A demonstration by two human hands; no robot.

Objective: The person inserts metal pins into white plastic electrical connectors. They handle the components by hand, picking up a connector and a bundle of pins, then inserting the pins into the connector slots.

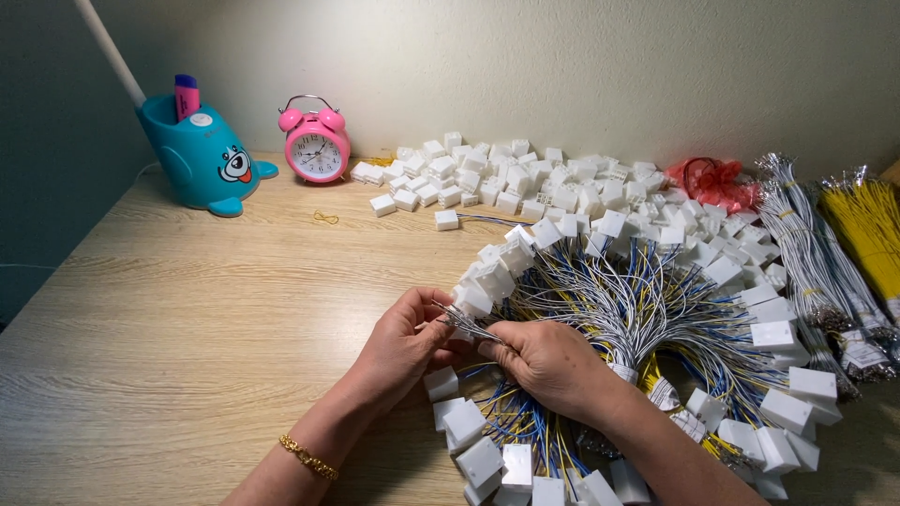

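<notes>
Both forearms come in from the near edge of the wooden table (187, 319) and meet near its middle; the left hand (401, 345), with a gold bracelet (307, 457) on its wrist, is curled with the fingers bent inward, pinching the near ends of a small bundle of thin wires (466, 325) between thumb and fingertips; the right hand (548, 361) lies knuckles-up just to the right, closed loosely over the same wires, the two hands almost touching; around and beyond the hands fans a wide arc of wired white connectors (656, 309) with blue, yellow and white leads; farther off sits a heap of loose white connector housings (506, 178); at the far right lie bundles of white wires (797, 234) and yellow wires (867, 220); at the far left stand a pink alarm clock (316, 141) and a teal holder (202, 159)
</notes>
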